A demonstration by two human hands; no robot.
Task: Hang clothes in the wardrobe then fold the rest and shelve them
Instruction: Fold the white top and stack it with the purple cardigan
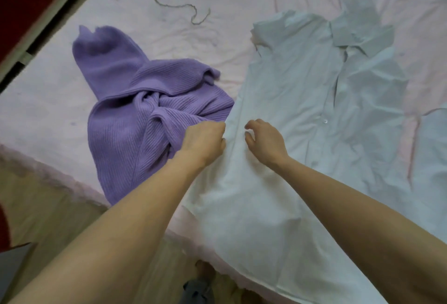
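Pink bedsheet (169,37) carries a crumpled purple sweater (135,100) left and a flat white shirt (302,100), whose near-left edge the curled left hand (205,139) seems to pinch while the right hand (263,139) hovers half-curled, probably for folding

On the bed sheet (48,100), the sweater (135,100) lies left of the shirt (302,91), touching its edge; a cord (174,4) lies behind both.

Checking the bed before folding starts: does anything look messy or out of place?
The ribbed purple knit sweater lies twisted and bunched, left of the flat white collared shirt. A loose grey cord snakes across the pink bedsheet.
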